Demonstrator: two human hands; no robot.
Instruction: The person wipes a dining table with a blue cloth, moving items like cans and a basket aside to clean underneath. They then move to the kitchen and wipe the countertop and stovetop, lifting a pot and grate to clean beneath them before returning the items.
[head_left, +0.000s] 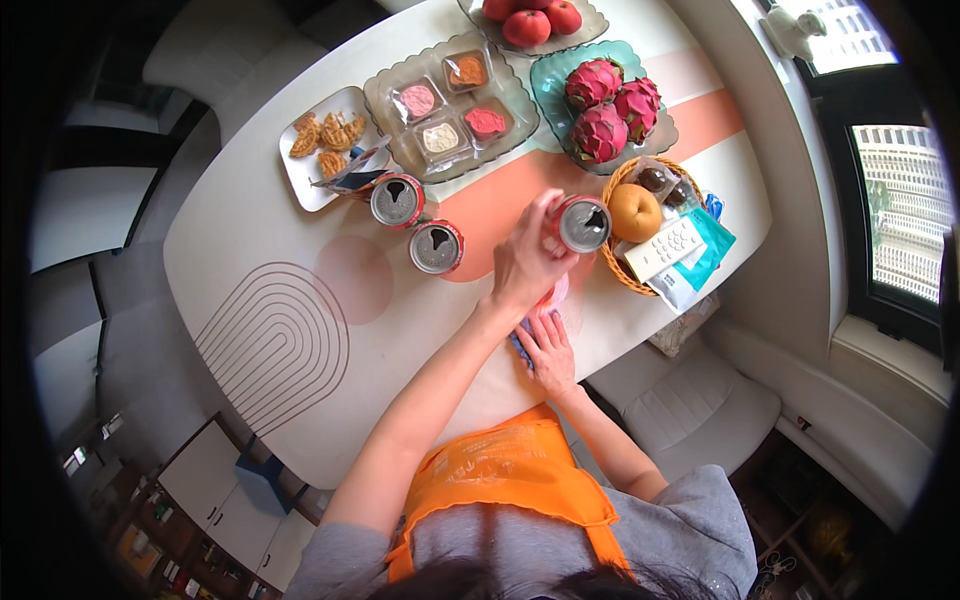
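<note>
My left hand (525, 259) grips an opened red drinks can (583, 225), held above the table with its silver top facing up. Closer to me, my right hand (553, 354) presses a bluish-purple cloth (523, 346) against the tabletop, its fingers spread over it. Something red and pink (553, 295) shows between the two hands, too blurred to name. To the left of the held can, two more opened cans (397, 201) (436, 247) stand upright beside each other on the table.
A wicker basket (616, 268) on the right holds a round fruit, a white remote control (664, 249) and packets. Farther back are dragon fruits (600, 133) on a tray, boxed pastries (441, 140), red fruit (526, 27) and a white plate (306, 193) of baked snacks.
</note>
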